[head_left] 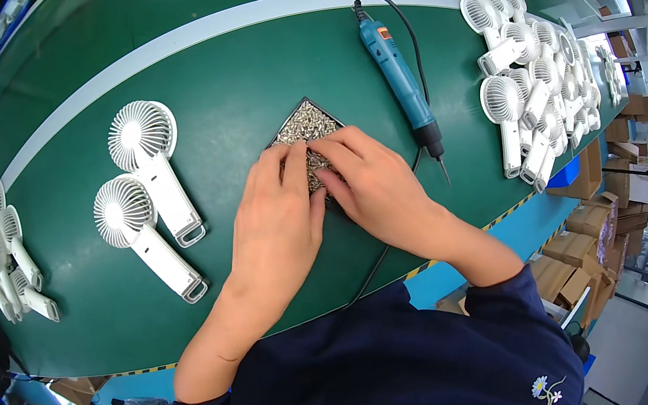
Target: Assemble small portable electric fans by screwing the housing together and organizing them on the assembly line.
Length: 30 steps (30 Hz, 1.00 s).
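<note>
Left hand [269, 202] and right hand [378, 182] are at the screws [304, 126] in the tray [305, 100] mid-bench [238, 73], fingers part-curled, can't tell if any pinched; handling looks unfinished, driver [399, 78] unheld, two fans [124, 209] untouched at left, their completeness unclear.

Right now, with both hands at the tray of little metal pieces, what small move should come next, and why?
Perhaps pinch up a few metal pieces: the left hand and right hand are bent over the tray, with fingers among them. I can't tell whether any are already held. The screwdriver lies untouched.
</note>
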Each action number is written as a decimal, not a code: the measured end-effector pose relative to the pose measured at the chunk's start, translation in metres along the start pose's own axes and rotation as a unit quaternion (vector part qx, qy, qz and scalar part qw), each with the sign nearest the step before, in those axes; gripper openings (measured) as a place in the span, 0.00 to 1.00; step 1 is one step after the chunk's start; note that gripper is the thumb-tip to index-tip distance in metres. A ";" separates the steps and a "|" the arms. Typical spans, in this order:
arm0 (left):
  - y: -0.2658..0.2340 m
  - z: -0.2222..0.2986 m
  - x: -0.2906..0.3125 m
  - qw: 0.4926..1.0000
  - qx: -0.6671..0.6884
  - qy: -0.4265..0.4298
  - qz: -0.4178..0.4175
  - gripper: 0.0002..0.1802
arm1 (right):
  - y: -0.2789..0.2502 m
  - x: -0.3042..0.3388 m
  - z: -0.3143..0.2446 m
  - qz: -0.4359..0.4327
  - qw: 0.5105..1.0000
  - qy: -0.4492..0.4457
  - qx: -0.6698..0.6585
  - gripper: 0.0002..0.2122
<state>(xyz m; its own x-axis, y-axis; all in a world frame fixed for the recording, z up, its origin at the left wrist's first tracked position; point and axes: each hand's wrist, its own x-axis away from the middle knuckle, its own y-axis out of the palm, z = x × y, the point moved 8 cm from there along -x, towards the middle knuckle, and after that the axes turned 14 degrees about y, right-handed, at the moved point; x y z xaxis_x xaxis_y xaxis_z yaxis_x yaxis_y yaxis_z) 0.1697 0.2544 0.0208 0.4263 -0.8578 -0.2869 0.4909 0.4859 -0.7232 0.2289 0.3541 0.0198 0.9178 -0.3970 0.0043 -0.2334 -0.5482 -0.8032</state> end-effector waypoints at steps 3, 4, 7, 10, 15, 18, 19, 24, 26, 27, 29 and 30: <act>-0.004 0.001 0.001 1.000 -0.002 -0.015 -0.003 0.32 | -0.002 -0.009 0.000 -0.024 0.998 0.005 -0.064 0.14; -0.006 0.002 0.001 1.000 -0.003 -0.022 -0.008 0.32 | -0.009 -0.013 0.004 -0.024 0.995 0.024 -0.092 0.14; -0.005 -0.001 0.002 0.999 -0.022 -0.031 -0.008 0.33 | -0.031 -0.019 0.020 0.038 0.992 0.020 -0.115 0.14; -0.008 0.002 -0.007 0.998 -0.062 -0.024 -0.016 0.34 | -0.025 -0.021 0.037 0.094 0.990 0.025 -0.105 0.14; -0.001 0.010 -0.022 0.994 -0.081 -0.011 -0.069 0.31 | -0.008 -0.036 0.073 0.042 0.920 0.127 -0.369 0.15; 0.011 0.008 -0.030 0.992 -0.079 -0.015 -0.093 0.28 | -0.002 -0.034 0.077 0.054 0.924 0.103 -0.365 0.15; 0.014 0.010 -0.034 0.994 -0.055 -0.003 -0.097 0.26 | -0.001 -0.033 0.077 0.064 0.934 0.086 -0.342 0.14; 0.026 0.024 -0.036 0.990 -0.002 0.014 -0.138 0.21 | -0.001 -0.034 0.070 0.080 0.939 0.055 -0.331 0.14; 0.029 0.034 -0.030 0.989 0.046 0.039 -0.133 0.18 | -0.001 -0.034 0.072 0.076 0.939 0.059 -0.330 0.14; 0.030 0.034 -0.027 0.988 0.044 0.037 -0.142 0.18 | -0.001 -0.034 0.070 0.070 0.941 0.056 -0.325 0.14; 0.028 0.039 -0.024 0.985 0.004 0.087 -0.151 0.15 | -0.003 -0.034 0.069 0.080 0.941 0.053 -0.324 0.13; 0.024 0.037 -0.024 0.983 0.001 0.087 -0.162 0.15 | -0.005 -0.033 0.067 0.089 0.944 0.045 -0.316 0.13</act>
<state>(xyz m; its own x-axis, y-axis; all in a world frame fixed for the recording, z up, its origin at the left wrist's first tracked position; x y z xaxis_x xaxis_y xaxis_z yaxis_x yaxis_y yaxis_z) 0.1990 0.2929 0.0337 0.1113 -0.9833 -0.1441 0.5815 0.1820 -0.7929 0.2209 0.4194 -0.0169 0.8214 -0.5698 -0.0249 -0.5528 -0.7845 -0.2810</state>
